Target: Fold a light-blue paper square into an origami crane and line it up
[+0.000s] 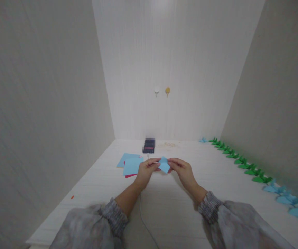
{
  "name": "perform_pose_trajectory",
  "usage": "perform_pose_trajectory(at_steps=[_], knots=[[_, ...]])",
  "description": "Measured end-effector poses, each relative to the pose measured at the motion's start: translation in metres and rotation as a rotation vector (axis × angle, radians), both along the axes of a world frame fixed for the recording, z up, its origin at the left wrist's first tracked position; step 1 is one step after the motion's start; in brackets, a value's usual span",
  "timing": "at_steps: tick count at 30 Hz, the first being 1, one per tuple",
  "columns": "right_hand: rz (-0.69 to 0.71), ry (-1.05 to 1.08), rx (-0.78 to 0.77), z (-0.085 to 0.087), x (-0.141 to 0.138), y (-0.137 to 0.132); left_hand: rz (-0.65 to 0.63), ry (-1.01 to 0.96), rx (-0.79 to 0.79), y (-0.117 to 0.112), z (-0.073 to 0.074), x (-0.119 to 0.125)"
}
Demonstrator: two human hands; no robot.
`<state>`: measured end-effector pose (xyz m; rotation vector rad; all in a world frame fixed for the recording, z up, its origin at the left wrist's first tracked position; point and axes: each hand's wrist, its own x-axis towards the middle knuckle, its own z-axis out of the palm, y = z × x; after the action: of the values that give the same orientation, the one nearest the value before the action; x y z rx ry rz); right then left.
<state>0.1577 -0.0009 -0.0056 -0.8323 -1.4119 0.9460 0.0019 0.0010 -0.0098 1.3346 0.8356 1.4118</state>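
Observation:
A small folded piece of light blue origami paper is held up over the white table, in the middle of the view. My left hand pinches its left edge between thumb and fingers. On the opposite side, my right hand grips the right edge the same way. Just left of my left hand lies a loose pile of square paper sheets, light blue on top with red edges showing beneath. The finer folds of the held piece are too small to make out.
A phone lies near the back wall, with a white cable running toward me. Along the right wall stands a row of folded green paper cranes and blue paper cranes. Two hooks are on the back wall. An orange scrap lies at left.

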Motion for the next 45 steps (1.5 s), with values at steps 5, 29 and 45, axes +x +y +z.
perform_pose_trajectory(at_steps=[5, 29, 45], knots=[[-0.005, 0.000, -0.001, -0.0012, 0.0003, 0.0007, -0.002, -0.006, -0.002, 0.0012, -0.0005, 0.0001], [0.033, 0.011, -0.007, -0.0011, -0.0019, -0.0001, -0.010, -0.009, 0.067, 0.0028, -0.0005, -0.0009], [0.047, 0.017, -0.017, -0.0012, -0.0024, -0.0008, -0.025, -0.003, 0.041, -0.0004, 0.0025, -0.0001]])
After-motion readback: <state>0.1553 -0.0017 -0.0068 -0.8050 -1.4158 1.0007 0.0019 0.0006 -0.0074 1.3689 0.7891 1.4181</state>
